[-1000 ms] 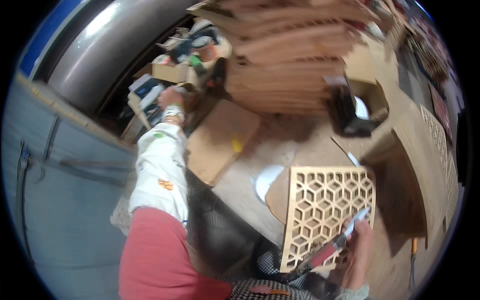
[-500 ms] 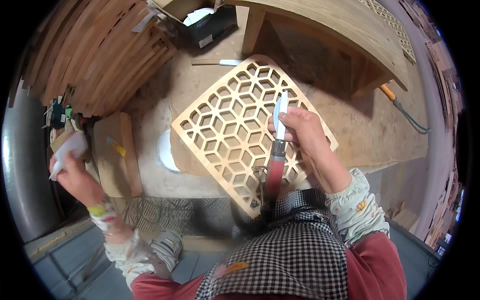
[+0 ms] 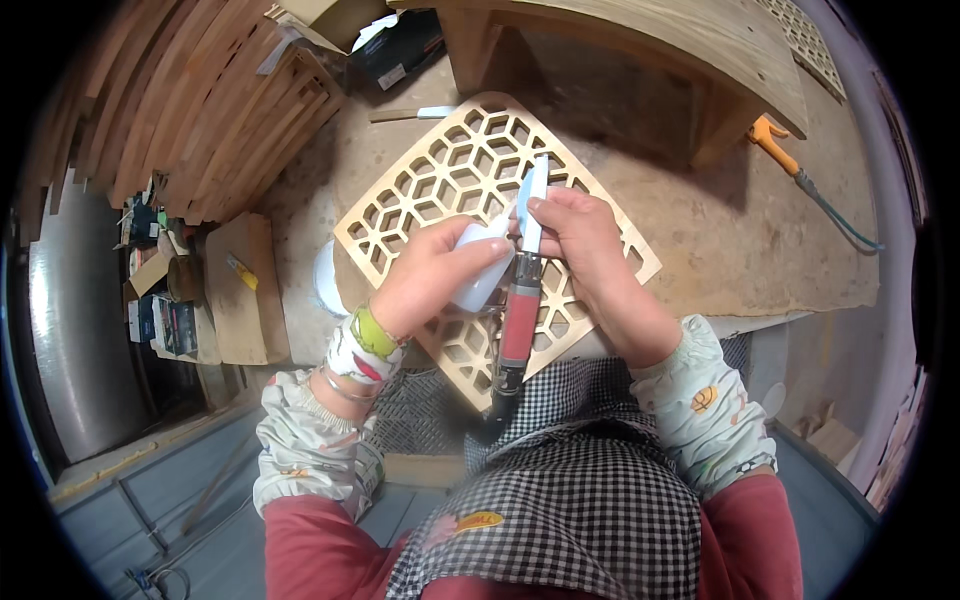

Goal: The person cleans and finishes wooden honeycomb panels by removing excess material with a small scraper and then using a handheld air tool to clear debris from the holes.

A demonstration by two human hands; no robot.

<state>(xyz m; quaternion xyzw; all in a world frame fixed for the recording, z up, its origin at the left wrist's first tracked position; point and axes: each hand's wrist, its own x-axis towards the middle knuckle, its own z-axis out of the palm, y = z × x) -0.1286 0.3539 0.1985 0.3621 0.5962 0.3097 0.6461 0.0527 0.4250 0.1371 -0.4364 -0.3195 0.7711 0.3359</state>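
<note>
Left hand [image 3: 435,270], white bottle [image 3: 480,265] now against right-hand [image 3: 580,245] tool [image 3: 520,300] (red-handled)

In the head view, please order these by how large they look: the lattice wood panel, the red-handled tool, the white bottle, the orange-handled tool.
1. lattice wood panel
2. red-handled tool, held in the right hand
3. and 4. unsure: the white bottle is partly covered by the left hand, and the orange-handled tool lies farther away.

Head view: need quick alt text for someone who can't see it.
Both hands meet over a wooden lattice panel on a workbench: the left hand holds a small white bottle against a red-handled tool with a pale blade, gripped by the right hand.
</note>
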